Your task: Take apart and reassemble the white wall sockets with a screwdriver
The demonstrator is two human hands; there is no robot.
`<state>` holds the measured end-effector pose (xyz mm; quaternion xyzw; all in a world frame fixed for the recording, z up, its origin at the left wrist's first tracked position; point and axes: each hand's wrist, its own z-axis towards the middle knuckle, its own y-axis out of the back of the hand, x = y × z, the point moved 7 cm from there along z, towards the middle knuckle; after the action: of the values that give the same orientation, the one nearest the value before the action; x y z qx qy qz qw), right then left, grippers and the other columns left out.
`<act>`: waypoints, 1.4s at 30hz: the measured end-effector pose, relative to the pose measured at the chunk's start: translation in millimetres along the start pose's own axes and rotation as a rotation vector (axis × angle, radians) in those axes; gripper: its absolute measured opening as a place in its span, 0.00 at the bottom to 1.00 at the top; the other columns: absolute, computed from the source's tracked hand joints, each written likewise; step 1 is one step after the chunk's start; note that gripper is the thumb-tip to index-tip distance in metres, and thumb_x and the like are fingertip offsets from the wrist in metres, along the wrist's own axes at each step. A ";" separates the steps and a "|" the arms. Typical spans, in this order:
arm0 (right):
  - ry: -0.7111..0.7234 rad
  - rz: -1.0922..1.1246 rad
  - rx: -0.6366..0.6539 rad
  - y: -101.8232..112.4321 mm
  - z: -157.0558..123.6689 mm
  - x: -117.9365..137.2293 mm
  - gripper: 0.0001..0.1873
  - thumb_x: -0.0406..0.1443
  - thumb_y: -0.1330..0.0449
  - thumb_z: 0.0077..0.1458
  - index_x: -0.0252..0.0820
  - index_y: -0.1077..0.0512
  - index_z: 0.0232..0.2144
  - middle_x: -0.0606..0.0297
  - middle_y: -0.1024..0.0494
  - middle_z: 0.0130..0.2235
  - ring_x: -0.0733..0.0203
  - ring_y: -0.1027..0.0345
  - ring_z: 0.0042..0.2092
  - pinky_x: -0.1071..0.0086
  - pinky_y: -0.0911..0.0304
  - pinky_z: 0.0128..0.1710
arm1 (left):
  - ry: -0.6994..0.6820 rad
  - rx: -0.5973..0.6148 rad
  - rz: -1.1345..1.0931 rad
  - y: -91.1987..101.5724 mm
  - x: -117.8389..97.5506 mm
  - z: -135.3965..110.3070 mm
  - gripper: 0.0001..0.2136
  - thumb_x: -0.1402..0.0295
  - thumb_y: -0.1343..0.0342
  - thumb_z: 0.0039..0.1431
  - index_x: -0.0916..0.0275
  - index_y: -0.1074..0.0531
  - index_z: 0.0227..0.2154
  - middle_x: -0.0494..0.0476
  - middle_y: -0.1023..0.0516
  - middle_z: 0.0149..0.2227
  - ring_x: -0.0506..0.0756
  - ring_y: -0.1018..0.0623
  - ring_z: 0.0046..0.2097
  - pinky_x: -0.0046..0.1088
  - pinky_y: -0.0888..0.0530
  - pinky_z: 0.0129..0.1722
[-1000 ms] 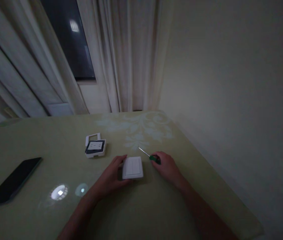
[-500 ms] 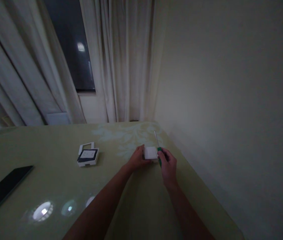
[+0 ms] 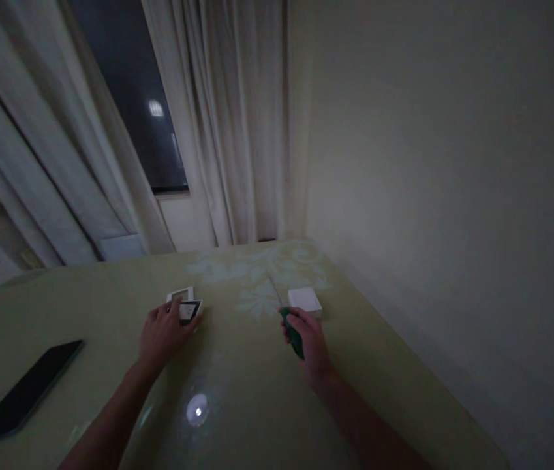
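My right hand [image 3: 310, 343] is closed around the green handle of a screwdriver [image 3: 292, 334], its thin metal shaft pointing up and to the left. Just beyond that hand a white square box [image 3: 305, 299] lies on the table, apart from my left hand. My left hand [image 3: 166, 331] spans a small white box with a dark panel [image 3: 189, 311], thumb at its right side and fingers at its left; the hand hides part of the box. A white open frame [image 3: 180, 293] lies against the far side of that box.
A flat black slab like a tablet [image 3: 27, 391] lies on the left of the green patterned table [image 3: 242, 418]. The wall [image 3: 428, 228] runs along the table's right edge. Curtains [image 3: 222, 130] and a dark window [image 3: 134, 98] stand behind the far edge.
My left hand has let go of the white square box and moved left onto the box with the dark panel. My right hand, still holding the screwdriver, has shifted left and nearer.
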<state>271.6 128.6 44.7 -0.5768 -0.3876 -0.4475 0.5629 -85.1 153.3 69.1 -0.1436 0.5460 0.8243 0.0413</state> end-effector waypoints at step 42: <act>-0.156 -0.286 0.234 -18.8 -26.3 -24.3 0.23 0.54 0.28 0.50 0.43 0.28 0.34 0.73 0.31 0.27 0.66 0.39 0.25 0.73 0.41 0.22 | 0.330 0.004 -1.233 23.5 -51.4 -92.6 0.25 0.49 0.28 0.56 0.56 0.21 0.52 0.58 0.12 0.45 0.58 0.14 0.43 0.28 0.15 0.37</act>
<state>244.3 105.0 26.4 -0.4796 -0.5575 -0.4286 0.5250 -23.6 64.0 70.9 -0.5566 0.3637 0.6154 0.4235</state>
